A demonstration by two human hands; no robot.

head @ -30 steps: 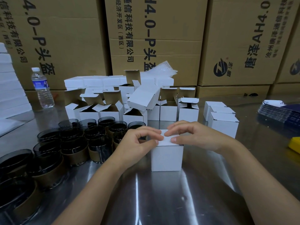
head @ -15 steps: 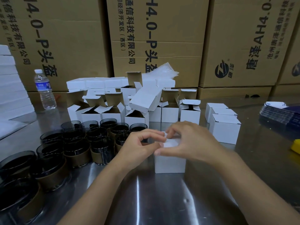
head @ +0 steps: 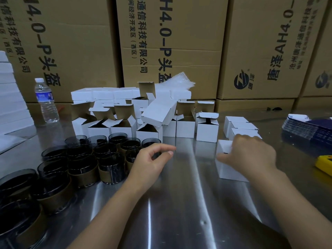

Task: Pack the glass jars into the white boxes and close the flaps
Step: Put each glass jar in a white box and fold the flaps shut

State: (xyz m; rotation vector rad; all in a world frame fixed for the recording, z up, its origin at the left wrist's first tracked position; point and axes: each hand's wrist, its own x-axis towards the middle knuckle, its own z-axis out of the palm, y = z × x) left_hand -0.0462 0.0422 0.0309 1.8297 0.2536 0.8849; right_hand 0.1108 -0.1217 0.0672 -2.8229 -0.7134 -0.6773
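My right hand [head: 251, 155] grips a closed white box [head: 226, 168] from above, at the right of the steel table, just in front of three other closed white boxes [head: 240, 127]. My left hand [head: 152, 160] hovers over the table centre with fingers loosely curled and nothing in it, beside the nearest dark glass jars [head: 111, 168]. Several jars with brown bands stand in a cluster on the left. Behind them stand several open white boxes [head: 124, 126] with raised flaps.
Large cardboard cartons [head: 170, 42] wall off the back. A water bottle [head: 47, 100] stands at the back left near stacked white foam sheets [head: 10, 105]. A stack of dark flat cards [head: 310, 126] and a yellow object [head: 325, 163] lie at the right.
Both hands were pressing the box's top flap at the centre. My right hand has since carried the closed box to the right, and my left hand has let go.
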